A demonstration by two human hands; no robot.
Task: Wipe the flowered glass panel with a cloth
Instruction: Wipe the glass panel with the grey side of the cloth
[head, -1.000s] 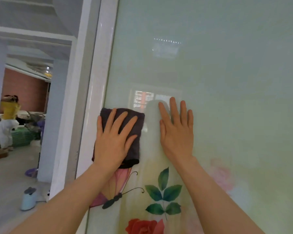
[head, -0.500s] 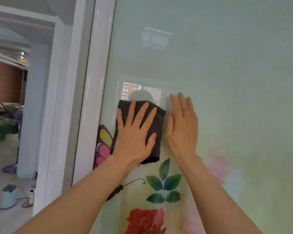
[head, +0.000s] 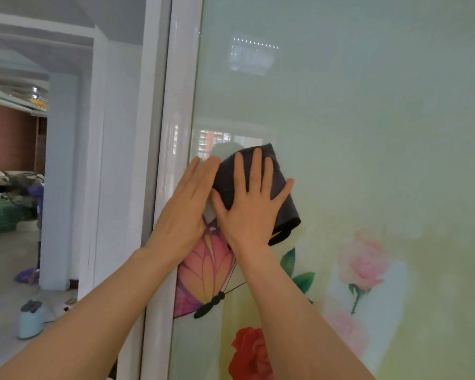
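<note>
Head view: right hand (head: 251,208) flat on dark cloth (head: 281,198).

We see two bare forearms entering from the lower edge of the head view, each ending in a bare hand: the left hand (head: 185,208) and the right hand (head: 251,208). We find no sleeve, glove, watch, ring or bracelet on any part in view. The fingernails we can make out are short and unpainted. Both arms are cut off at the frame edge below the elbow.
</note>
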